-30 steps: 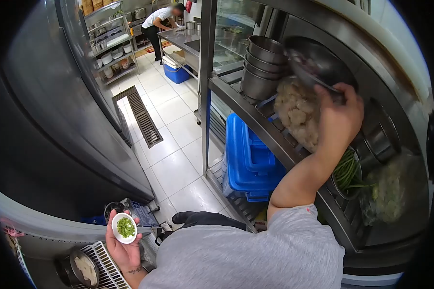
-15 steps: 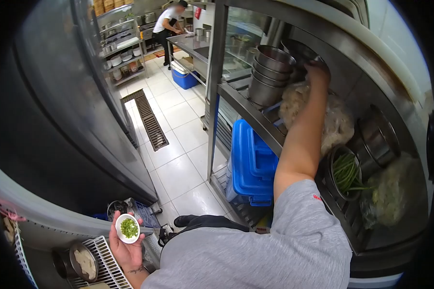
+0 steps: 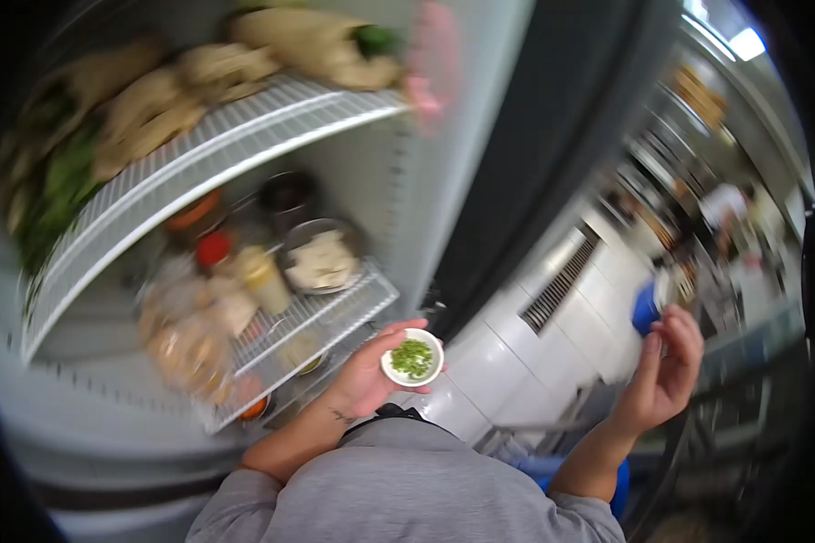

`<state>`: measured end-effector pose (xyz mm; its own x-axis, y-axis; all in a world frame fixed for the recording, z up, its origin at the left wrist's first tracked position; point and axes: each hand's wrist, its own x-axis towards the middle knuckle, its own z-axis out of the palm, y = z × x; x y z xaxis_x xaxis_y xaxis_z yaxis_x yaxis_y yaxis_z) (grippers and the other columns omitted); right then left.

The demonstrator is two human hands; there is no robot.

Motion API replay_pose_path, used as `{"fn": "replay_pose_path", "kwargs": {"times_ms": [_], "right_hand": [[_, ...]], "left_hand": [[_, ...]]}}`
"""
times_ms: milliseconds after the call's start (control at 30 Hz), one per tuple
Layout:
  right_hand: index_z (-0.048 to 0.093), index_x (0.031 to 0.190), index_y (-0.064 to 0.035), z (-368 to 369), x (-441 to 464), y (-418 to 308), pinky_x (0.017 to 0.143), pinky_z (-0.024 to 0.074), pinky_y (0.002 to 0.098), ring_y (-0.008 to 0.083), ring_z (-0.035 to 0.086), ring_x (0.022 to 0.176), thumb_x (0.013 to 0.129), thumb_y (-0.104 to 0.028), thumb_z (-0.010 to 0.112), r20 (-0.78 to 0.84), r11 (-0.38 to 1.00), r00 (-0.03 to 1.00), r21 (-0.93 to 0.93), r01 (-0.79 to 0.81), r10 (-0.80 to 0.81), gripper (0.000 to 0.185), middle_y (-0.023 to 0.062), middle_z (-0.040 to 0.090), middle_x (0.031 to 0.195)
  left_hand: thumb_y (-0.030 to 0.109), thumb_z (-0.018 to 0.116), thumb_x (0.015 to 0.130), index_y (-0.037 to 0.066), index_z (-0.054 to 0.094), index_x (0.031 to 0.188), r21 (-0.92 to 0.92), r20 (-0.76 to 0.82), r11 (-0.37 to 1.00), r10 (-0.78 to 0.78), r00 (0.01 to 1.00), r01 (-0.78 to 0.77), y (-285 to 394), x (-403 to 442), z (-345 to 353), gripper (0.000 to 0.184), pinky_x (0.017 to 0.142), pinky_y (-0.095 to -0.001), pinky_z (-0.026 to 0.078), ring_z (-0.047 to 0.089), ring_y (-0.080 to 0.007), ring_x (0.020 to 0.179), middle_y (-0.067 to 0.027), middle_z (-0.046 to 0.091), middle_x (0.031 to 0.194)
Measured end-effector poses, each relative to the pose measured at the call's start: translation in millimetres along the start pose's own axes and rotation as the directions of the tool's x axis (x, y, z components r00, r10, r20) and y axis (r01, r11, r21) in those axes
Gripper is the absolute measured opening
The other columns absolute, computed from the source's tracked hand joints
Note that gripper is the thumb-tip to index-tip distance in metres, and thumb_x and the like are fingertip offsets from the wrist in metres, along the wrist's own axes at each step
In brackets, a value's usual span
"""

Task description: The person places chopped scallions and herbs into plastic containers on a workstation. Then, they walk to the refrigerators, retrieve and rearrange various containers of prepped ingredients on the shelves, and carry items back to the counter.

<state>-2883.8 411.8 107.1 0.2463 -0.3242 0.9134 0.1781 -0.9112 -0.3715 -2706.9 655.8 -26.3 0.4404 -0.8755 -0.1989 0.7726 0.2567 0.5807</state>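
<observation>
My left hand (image 3: 376, 369) holds a small white bowl (image 3: 391, 371) of chopped green onion (image 3: 412, 358), fingers around its side and below. The bowl is upright in front of my body. Off to the right, my right hand (image 3: 666, 376) is raised, palm turned inward, with fingers loosely bent and the thumb apart. I see nothing in it. On the left, close to my left hand, is a refrigerator's lower wire shelf (image 3: 321, 312). A metal bowl with pale food (image 3: 323, 261), a yellowish bottle (image 3: 264, 281) and a bag of brownish food (image 3: 188, 339) sit there.
Paper-wrapped greens (image 3: 312, 45) lie on the upper wire shelf (image 3: 244, 122). A dark door edge (image 3: 525, 154) stands between the refrigerator and the tiled floor (image 3: 489, 366). Beyond the floor drain (image 3: 560, 285), a person in a white top (image 3: 723, 206) is blurred near a blue cooler (image 3: 646, 308).
My view has swung left from the metal rack to the refrigerator shelves. My right hand has come out of the rack. The bowl stays in my left hand.
</observation>
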Motion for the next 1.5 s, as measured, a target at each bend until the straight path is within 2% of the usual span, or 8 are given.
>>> {"fn": "replay_pose_path", "kwargs": {"times_ms": [333,667,733,933,1133,1233,1333,1500], "right_hand": [[0.063,0.116,-0.0052,246,-54,-8,0.082,0.0525,0.0359,0.0288,0.062,0.099,0.08,-0.004,0.07,0.837,0.79,0.506,0.449,-0.417,-0.208,0.036,0.0144,0.063,0.115],[0.05,0.136,-0.0055,382,-88,-64,0.091,0.0526,0.0404,0.0354,0.063,0.109,0.075,-0.017,0.078,0.704,0.728,0.576,0.636,-0.254,-0.415,0.068,0.0207,0.06,0.127],[0.051,0.133,-0.0035,388,-95,-78,0.088,0.0536,0.0406,0.0352,0.067,0.105,0.072,-0.021,0.082,0.881,0.797,0.21,0.474,-0.374,-0.424,0.071,0.0233,0.065,0.117],[0.053,0.124,-0.0065,326,-88,-102,0.087,0.054,0.0435,0.039,0.068,0.095,0.075,-0.024,0.08,0.796,0.713,0.053,0.568,-0.411,-0.603,0.059,0.0255,0.068,0.1],[0.053,0.125,-0.0007,388,-89,-90,0.08,0.0559,0.0436,0.0381,0.069,0.091,0.074,-0.019,0.079,0.856,0.851,0.354,0.47,-0.232,-0.377,0.059,0.0248,0.069,0.1],[0.037,0.141,0.0034,427,-106,-73,0.102,0.0437,0.0419,0.0405,0.051,0.124,0.071,-0.016,0.082,0.81,0.755,0.492,0.53,-0.385,-0.318,0.086,0.0276,0.052,0.133],[0.036,0.142,0.0048,404,-100,-83,0.112,0.0304,0.0469,0.0423,0.035,0.136,0.074,-0.014,0.08,0.592,0.809,0.739,0.578,-0.109,-0.323,0.083,0.0273,0.04,0.144],[0.051,0.133,-0.0017,358,-101,-89,0.107,0.036,0.0436,0.0364,0.046,0.127,0.079,-0.004,0.071,0.44,0.586,0.724,0.808,-0.062,-0.531,0.057,0.0231,0.047,0.14]], "left_hand": [[0.033,0.039,0.103,0.008,0.04,0.143,-0.006,-0.464,0.883,0.414,0.783,-0.47,-12,-80,-13,0.046,0.078,-0.0428,0.061,0.061,-0.0398,0.115,-0.0201,0.059,0.128],[0.03,0.041,0.102,0.006,0.042,0.139,0.128,-0.754,0.667,0.546,0.364,-0.734,-70,-138,-17,0.044,0.074,-0.043,0.063,0.064,-0.0389,0.11,-0.0203,0.062,0.122],[0.031,0.038,0.102,0.006,0.044,0.139,0.155,-0.784,0.652,0.538,0.309,-0.742,-71,-135,-13,0.045,0.071,-0.0424,0.064,0.064,-0.0399,0.109,-0.0236,0.06,0.124],[0.031,0.043,0.102,0.006,0.044,0.137,0.205,-0.761,0.578,0.601,0.242,-0.79,-64,-139,-9,0.043,0.072,-0.0417,0.064,0.066,-0.0375,0.107,-0.0176,0.063,0.12],[0.033,0.04,0.102,0.006,0.044,0.138,0.275,-0.761,0.634,0.602,0.239,-0.722,-64,-144,-5,0.045,0.072,-0.0412,0.064,0.064,-0.0376,0.109,-0.0201,0.061,0.123],[0.034,0.04,0.103,0.006,0.043,0.14,0.195,-0.777,0.701,0.537,0.327,-0.686,-74,-139,-7,0.046,0.074,-0.0406,0.063,0.064,-0.0369,0.11,-0.0175,0.061,0.122],[0.034,0.04,0.103,0.006,0.043,0.139,0.15,-0.77,0.714,0.518,0.372,-0.684,-77,-138,-9,0.045,0.074,-0.0409,0.062,0.065,-0.0368,0.109,-0.0175,0.062,0.122],[0.034,0.041,0.102,0.007,0.043,0.138,0.166,-0.78,0.691,0.529,0.336,-0.703,-73,-145,-8,0.045,0.074,-0.0397,0.063,0.065,-0.037,0.109,-0.0185,0.061,0.122]]}}
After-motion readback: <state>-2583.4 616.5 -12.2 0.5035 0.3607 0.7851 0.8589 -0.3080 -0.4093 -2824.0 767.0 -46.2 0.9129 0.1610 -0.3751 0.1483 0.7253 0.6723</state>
